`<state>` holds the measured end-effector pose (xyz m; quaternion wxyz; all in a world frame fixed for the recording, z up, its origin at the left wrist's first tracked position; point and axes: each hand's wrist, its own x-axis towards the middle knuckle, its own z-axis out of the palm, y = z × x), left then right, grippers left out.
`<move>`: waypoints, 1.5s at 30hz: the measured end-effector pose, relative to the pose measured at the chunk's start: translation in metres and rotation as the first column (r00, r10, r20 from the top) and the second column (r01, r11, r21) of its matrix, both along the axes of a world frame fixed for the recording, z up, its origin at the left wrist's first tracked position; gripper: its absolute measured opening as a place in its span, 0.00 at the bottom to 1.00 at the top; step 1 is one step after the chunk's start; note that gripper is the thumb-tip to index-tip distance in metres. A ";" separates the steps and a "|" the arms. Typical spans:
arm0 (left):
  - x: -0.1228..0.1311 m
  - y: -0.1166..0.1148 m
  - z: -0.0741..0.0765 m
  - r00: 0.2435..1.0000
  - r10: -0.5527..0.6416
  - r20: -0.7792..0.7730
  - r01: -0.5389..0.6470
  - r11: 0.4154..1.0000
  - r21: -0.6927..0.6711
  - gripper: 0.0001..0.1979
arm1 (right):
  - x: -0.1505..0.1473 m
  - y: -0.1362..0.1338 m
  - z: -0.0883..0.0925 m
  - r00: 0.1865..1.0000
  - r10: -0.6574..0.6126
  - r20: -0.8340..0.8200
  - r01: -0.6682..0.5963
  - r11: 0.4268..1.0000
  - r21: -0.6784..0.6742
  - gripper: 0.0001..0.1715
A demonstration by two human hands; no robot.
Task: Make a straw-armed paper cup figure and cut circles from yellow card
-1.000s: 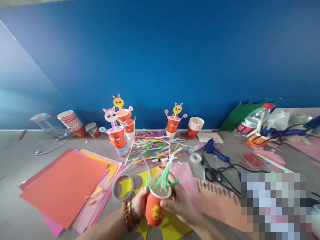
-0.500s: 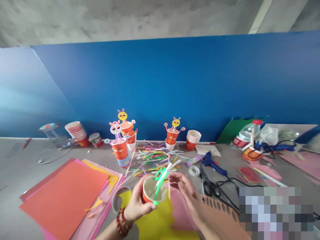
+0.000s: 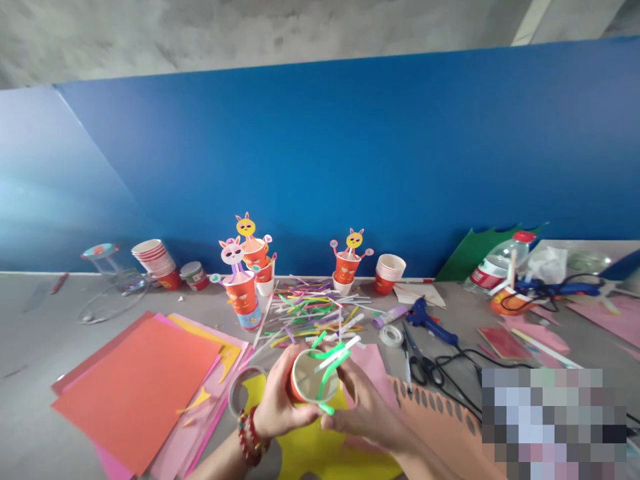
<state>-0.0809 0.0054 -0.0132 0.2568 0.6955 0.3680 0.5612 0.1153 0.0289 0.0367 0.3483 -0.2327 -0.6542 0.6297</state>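
Note:
A red paper cup (image 3: pixel 303 380), tilted so that its white inside faces me, is held between both hands. Bent green straws (image 3: pixel 330 373) and a white straw (image 3: pixel 340 352) stick out over its rim. My left hand (image 3: pixel 280 393), with a red beaded bracelet at the wrist, wraps the cup's left side. My right hand (image 3: pixel 365 403) closes round the right side, thumb near the end of a green straw. Beneath the hands lie yellow paper (image 3: pixel 313 447) and pink paper (image 3: pixel 373 367).
Loose coloured straws (image 3: pixel 313 307) spread behind the cup. Decorated cup figures (image 3: pixel 243 293) stand along the back. To the right are scissors (image 3: pixel 423 367), a blue glue gun (image 3: pixel 430 323) with its cable, and clear tape (image 3: pixel 391 336). Orange paper sheets (image 3: pixel 140 387) lie left.
My right hand has come in from beside the cup and now grips its right side. The cup has shifted slightly right in view, and the camera view has moved a little.

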 end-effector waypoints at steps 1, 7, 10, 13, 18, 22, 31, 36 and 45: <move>0.000 0.000 0.000 1.000 0.002 -0.020 -0.001 1.000 0.015 0.41 | 0.001 0.000 -0.002 1.000 -0.005 0.004 0.005 1.000 -0.002 0.55; -0.003 0.000 0.001 0.996 0.009 -0.087 -0.004 0.998 0.058 0.43 | 0.002 0.002 -0.010 1.000 -0.025 -0.001 0.025 0.999 -0.020 0.57; -0.002 0.000 0.002 0.996 0.014 -0.092 -0.010 0.999 0.051 0.43 | 0.001 0.002 -0.009 0.999 -0.017 -0.033 0.015 0.999 -0.047 0.56; -0.002 0.000 0.002 0.997 0.006 -0.071 -0.004 1.000 0.025 0.43 | -0.001 0.002 -0.007 0.998 -0.014 -0.062 0.010 0.997 -0.071 0.57; -0.003 -0.002 -0.002 1.000 0.006 0.002 -0.006 0.999 -0.043 0.43 | -0.004 0.003 -0.003 0.997 0.003 -0.071 -0.009 0.996 -0.083 0.54; 0.000 -0.004 -0.012 0.967 -0.009 0.255 0.064 0.976 -0.208 0.42 | -0.004 0.003 -0.004 0.999 0.001 -0.048 -0.005 0.996 -0.084 0.55; 0.008 0.010 -0.011 0.209 0.088 0.974 0.757 0.616 -0.218 0.30 | 0.000 0.015 -0.011 0.992 -0.123 0.005 0.122 0.980 -0.155 0.34; 0.011 0.004 -0.015 0.133 0.011 0.991 0.856 0.503 -0.121 0.32 | -0.008 0.031 -0.006 0.977 -0.212 0.018 0.212 0.968 -0.135 0.33; 0.024 -0.006 -0.027 0.175 -0.065 0.982 0.921 0.364 -0.140 0.39 | -0.026 0.055 0.020 0.984 -0.161 -0.070 0.144 0.969 -0.202 0.20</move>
